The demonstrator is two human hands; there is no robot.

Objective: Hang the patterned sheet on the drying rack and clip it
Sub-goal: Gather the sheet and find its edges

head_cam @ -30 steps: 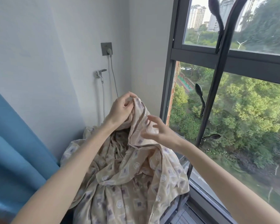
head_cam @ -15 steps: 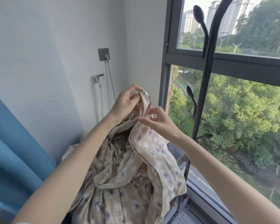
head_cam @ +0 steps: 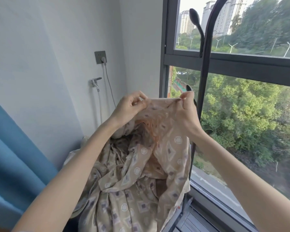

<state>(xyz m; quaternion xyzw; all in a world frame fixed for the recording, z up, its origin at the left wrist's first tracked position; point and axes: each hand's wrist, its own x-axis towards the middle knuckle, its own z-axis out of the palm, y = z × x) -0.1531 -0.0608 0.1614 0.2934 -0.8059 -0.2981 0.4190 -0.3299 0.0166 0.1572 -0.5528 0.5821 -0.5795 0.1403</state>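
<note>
Laundry day at a high-rise window: a person works a beige sheet printed with squares and circles [head_cam: 141, 181] towards a dark metal stand with paddle-shaped arms [head_cam: 205, 67], apparently the drying rack, right of centre in the frame. The left hand [head_cam: 130, 107] and right hand [head_cam: 186, 114], both raised at mid-frame, each pinch the sheet's top hem between thumb and curled fingers. A short length of hem is drawn taut and roughly level from one pinch to the other. The rest of the fabric drops below the wrists in a crumpled heap that fills the lower centre, its foot hidden. The right hand sits just in front of the stand's upright, close to a lower arm; whether cloth touches metal there cannot be told.

The step in hand looks to be finding and spreading an edge. It is best done by walking the pinches outward along the hem so the cloth lies flat and untwisted. The sheet should then be lifted high enough for the bulk to hang free before it is draped over. No clip is in view.

A blue curtain [head_cam: 15, 156] hangs at lower left, and a grey wall socket [head_cam: 100, 56] sits upper left of centre.
</note>
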